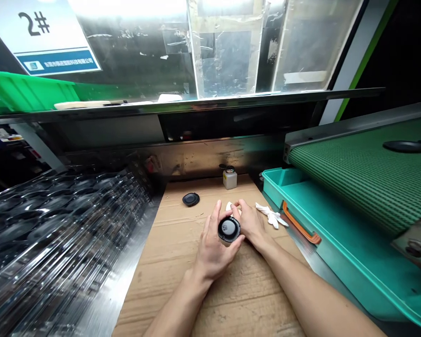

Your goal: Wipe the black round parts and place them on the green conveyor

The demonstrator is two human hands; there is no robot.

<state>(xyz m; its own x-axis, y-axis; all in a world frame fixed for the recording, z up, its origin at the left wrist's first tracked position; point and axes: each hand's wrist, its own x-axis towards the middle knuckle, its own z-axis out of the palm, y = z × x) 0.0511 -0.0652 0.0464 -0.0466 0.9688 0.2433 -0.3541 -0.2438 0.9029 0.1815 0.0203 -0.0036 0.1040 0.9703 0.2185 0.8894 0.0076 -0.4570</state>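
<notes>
This is a factory assembly station. A green mesh conveyor belt (pixel 365 173) runs beside a cardboard-covered workbench (pixel 203 299), with a teal plastic tray (pixel 337 248) along its edge. Stacks of clear plastic trays (pixel 52 220) sit opposite, and a numbered station sign (pixel 38 35) hangs above.

The round part (pixel 228 229) is black with a grey centre, the tray (pixel 351 271) teal, the belt (pixel 368 187) green-striped.

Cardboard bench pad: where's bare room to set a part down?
Bare cardboard lies between the forearms, in front of the hands. More sits left of the left hand, below the loose black disc. Crowded around the held round black part: right hand, white glove, white dispenser bottle.
</notes>
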